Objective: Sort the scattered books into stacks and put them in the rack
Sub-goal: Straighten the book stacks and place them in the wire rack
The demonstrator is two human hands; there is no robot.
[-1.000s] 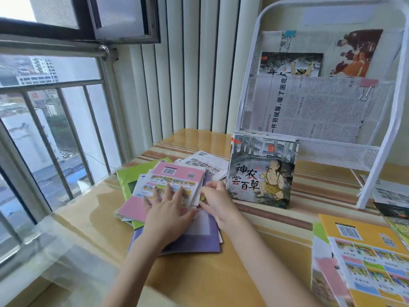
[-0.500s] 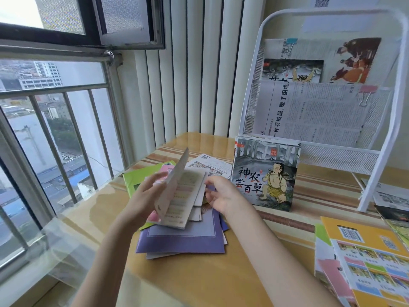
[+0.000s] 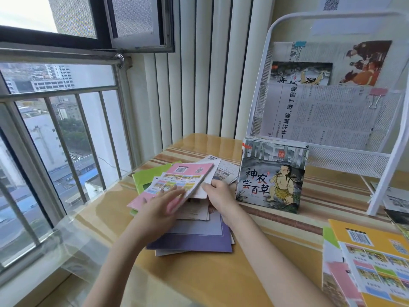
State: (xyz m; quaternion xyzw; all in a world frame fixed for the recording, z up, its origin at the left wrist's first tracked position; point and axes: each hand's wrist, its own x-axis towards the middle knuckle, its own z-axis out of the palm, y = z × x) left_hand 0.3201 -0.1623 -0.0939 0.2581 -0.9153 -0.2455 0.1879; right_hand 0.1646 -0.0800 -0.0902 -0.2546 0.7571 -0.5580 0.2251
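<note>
Pink book tilted between left hand and right hand.

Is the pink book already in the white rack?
No, the pink book lies on the pile on the table, under the left hand, not in the white rack.

Scattered books on desk left of centre, upright book stack right of them, rack behind it, second pile at right edge.

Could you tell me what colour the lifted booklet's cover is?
Pink booklet, seen in the head view.
</note>
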